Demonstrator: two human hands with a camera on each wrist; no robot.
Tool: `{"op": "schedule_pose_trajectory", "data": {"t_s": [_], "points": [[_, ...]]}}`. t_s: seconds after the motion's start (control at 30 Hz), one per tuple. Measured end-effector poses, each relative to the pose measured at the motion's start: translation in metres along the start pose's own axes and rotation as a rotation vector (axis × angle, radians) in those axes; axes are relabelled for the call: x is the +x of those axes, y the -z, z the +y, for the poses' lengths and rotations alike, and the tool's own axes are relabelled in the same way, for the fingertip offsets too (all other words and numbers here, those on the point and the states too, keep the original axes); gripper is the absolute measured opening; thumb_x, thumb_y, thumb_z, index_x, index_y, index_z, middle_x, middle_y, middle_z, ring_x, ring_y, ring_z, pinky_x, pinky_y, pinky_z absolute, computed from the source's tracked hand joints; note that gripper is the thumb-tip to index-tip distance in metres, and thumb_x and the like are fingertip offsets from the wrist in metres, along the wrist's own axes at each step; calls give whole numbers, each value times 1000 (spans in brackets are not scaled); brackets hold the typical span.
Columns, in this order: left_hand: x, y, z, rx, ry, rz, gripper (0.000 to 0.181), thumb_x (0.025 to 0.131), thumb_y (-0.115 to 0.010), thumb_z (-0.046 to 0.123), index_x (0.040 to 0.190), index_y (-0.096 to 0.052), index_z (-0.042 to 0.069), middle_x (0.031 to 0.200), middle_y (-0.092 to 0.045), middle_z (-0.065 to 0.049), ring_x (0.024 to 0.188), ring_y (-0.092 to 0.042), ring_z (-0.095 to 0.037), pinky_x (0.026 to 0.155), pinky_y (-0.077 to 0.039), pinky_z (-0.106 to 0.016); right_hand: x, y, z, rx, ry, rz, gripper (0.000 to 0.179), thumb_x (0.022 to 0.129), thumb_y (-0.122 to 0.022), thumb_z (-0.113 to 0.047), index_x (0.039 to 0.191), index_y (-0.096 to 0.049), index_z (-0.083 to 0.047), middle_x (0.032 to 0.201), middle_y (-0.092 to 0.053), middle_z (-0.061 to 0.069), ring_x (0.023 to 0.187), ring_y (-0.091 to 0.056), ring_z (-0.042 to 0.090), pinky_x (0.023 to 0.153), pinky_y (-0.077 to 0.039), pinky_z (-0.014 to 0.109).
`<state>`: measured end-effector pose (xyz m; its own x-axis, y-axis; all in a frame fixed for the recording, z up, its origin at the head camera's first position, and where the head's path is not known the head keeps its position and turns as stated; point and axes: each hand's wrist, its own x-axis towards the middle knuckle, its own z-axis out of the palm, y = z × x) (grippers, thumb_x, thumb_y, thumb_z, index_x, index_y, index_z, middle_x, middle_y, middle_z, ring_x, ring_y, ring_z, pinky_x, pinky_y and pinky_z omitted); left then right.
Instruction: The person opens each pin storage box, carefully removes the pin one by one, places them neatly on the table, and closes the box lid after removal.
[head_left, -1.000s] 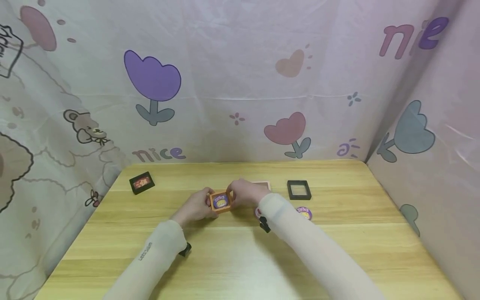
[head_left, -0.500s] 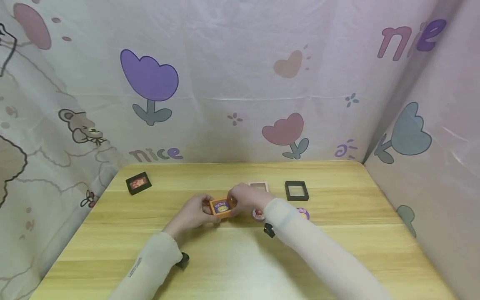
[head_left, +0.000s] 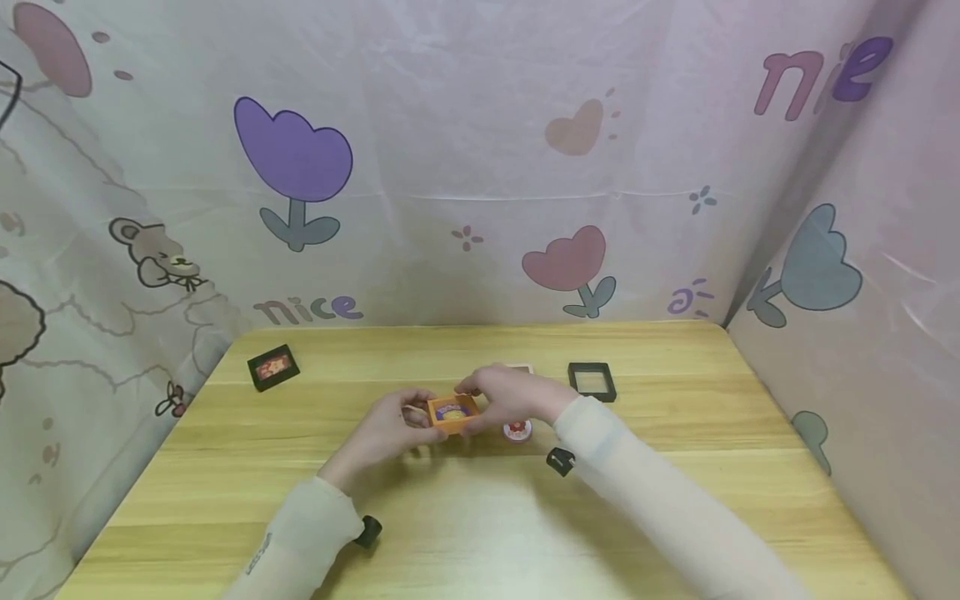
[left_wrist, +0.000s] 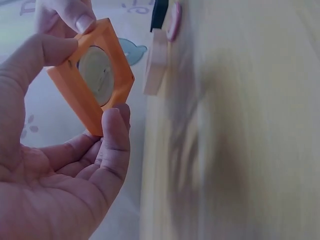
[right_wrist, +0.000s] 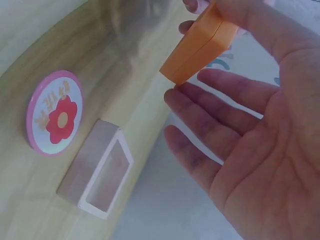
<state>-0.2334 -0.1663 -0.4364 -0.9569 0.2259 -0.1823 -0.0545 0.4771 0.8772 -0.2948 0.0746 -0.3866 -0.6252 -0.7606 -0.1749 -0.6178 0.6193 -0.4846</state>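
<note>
Both hands hold a small orange square frame above the table. Inside it lies a round purple badge with a yellow figure; the left wrist view shows the badge's plain silvery back. My left hand pinches the frame by its left side, thumb and fingers on opposite edges. My right hand grips the other side between thumb and fingers, its remaining fingers spread in the right wrist view. Close to the right hand are a flower badge with a pink rim and a pale pink frame.
A black frame stands at the back right, partly beside the right sleeve. Another black frame with a red picture lies at the back left. A printed curtain hangs behind the wooden table.
Both hands have shifted slightly right with the orange frame, which has tilted flatter. The right forearm now hides the second purple badge lying on the table.
</note>
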Motion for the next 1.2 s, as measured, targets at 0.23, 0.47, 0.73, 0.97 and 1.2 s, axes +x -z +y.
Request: {"op": "schedule_pose_trajectory", "data": {"t_s": [0.23,0.47,0.73,0.97,1.2], "points": [[-10,-6,14,-26,-55,-35,63,89,-88,19,142,-60,0,111,-76,-11,97,-71,-19,78,-60,-30,-15,4,-4,3,42,-13,73,94,-82,-45,152,-60,-6,142,-73,3,121,-68,12,110,-56,34],[-18,-16,27,-83,-80,-26,65,89,-88,19,145,-60,0,123,-72,-15,99,-70,-19,76,-60,-26,-28,8,-5,5,89,12,68,90,-81,-42,146,-65,-6,116,-76,-2,96,-65,15,83,-55,24],[-20,-25,29,-168,-107,-6,65,90,-89,21,144,-60,-2,132,-70,-17,108,-69,-22,87,-61,-23,-42,13,-6,-28,77,57,63,87,-81,-47,138,-72,-11,114,-73,-4,100,-61,14,97,-50,35],[-23,-28,35,-182,-137,-18,66,88,-90,19,143,-60,-4,130,-70,-19,109,-70,-23,89,-62,-23,-50,21,-8,-45,130,60,56,84,-80,-40,132,-75,-10,110,-72,-4,94,-60,10,81,-53,24],[-24,-31,35,-191,-180,-46,67,89,-89,17,145,-58,-4,135,-67,-21,117,-69,-27,94,-62,-24,-56,26,-17,-120,152,84,51,81,-80,-39,123,-76,-10,99,-70,-1,83,-56,9,67,-48,22]]}}
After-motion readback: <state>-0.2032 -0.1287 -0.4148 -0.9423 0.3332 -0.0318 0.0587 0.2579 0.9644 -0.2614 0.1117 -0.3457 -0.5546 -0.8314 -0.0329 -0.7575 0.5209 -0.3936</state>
